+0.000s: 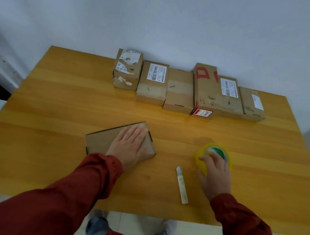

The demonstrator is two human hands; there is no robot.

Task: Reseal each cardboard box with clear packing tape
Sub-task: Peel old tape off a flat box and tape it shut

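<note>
Head view: a flat cardboard box (pixel 101 143) is pressed under the straight-fingered left hand (pixel 130 145); a round yellowish tape roll (pixel 201 163) is gripped by the right hand (pixel 215 174); both lie on a glossy wooden table (pixel 60 101).

The table (pixel 60 99) is read as smooth, faintly glossy varnished wood. The flat box (pixel 101 141) and the row of boxes (pixel 178 93) are seen as matt brown cardboard, some faced with white paper labels (pixel 157 72). The tape roll (pixel 201 164) is marked glossy yellowish plastic; the sleeves (pixel 83 182), matt red cloth.
</note>
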